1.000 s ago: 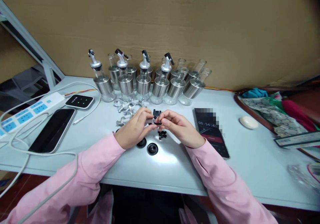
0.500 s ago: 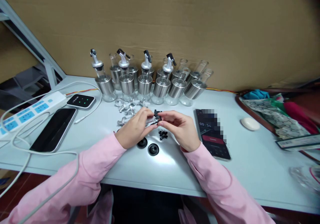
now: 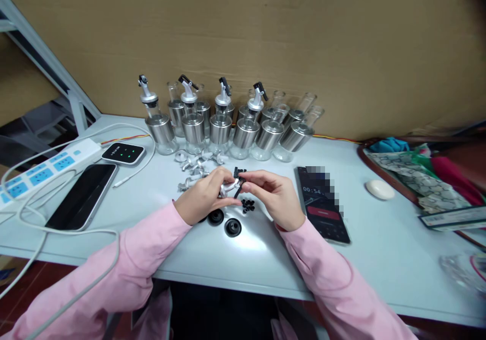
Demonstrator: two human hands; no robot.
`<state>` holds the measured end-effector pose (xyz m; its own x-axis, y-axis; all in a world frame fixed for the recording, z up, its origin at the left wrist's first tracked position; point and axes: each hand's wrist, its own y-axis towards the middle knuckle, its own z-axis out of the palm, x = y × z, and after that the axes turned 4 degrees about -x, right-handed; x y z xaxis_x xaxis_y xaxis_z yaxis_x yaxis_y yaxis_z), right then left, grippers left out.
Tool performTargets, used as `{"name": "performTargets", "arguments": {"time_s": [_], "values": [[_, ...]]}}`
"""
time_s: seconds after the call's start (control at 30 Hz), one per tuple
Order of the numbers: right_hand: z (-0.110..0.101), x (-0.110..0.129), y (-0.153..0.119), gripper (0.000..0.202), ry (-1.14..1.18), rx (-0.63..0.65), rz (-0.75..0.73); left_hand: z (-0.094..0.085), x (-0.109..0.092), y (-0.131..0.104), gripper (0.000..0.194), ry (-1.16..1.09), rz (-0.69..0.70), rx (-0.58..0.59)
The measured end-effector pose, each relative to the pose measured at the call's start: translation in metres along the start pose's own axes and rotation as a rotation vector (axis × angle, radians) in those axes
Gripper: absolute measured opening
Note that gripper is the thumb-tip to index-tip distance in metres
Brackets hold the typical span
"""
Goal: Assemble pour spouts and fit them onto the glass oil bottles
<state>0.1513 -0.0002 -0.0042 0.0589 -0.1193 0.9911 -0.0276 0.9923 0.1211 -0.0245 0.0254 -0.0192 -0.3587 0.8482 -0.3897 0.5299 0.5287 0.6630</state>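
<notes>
A silver spout (image 3: 228, 189) is held in my left hand (image 3: 204, 194), between thumb and fingers. At its tip, my right hand (image 3: 274, 194) pinches a black lever piece (image 3: 238, 190). Just below the hands lie small black caps (image 3: 248, 206) and round black stoppers (image 3: 233, 226). More black levers (image 3: 239, 171) rest behind my fingertips. Several loose silver spouts (image 3: 195, 162) are spread behind my left hand. Behind them stand glass bottles with steel sleeves (image 3: 246, 135); several in front carry silver spouts with black levers (image 3: 255, 99).
To the left are a power strip (image 3: 49, 173), a small white device (image 3: 123, 153), a dark phone (image 3: 82, 197) and loose white cables. On the right lie a phone showing a timer (image 3: 322, 205), a white oval object (image 3: 380, 189) and a brown-edged bag (image 3: 404, 190).
The silver spout has turned and come more into view between my hands. My left fingers have spread slightly, the thumb lower, and the black piece now points down.
</notes>
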Motion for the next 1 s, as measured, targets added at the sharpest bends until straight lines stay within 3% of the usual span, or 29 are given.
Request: {"name": "performTargets", "arguments": {"time_s": [0.3,0.63,1.0], "values": [[-0.0011,-0.003,0.0016,0.017,0.114,0.042,0.121,-0.0004,-0.0006,-0.0002,0.035,0.074,0.085,0.008],[-0.0003,-0.0043,0.0001,0.018,0.162,0.015,0.11,-0.0004,-0.0012,0.0017,0.032,0.031,0.135,-0.062],[-0.0025,-0.0058,0.0006,0.017,0.258,0.12,0.21,-0.0009,-0.0027,0.0007,0.032,0.05,0.176,-0.096]]}}
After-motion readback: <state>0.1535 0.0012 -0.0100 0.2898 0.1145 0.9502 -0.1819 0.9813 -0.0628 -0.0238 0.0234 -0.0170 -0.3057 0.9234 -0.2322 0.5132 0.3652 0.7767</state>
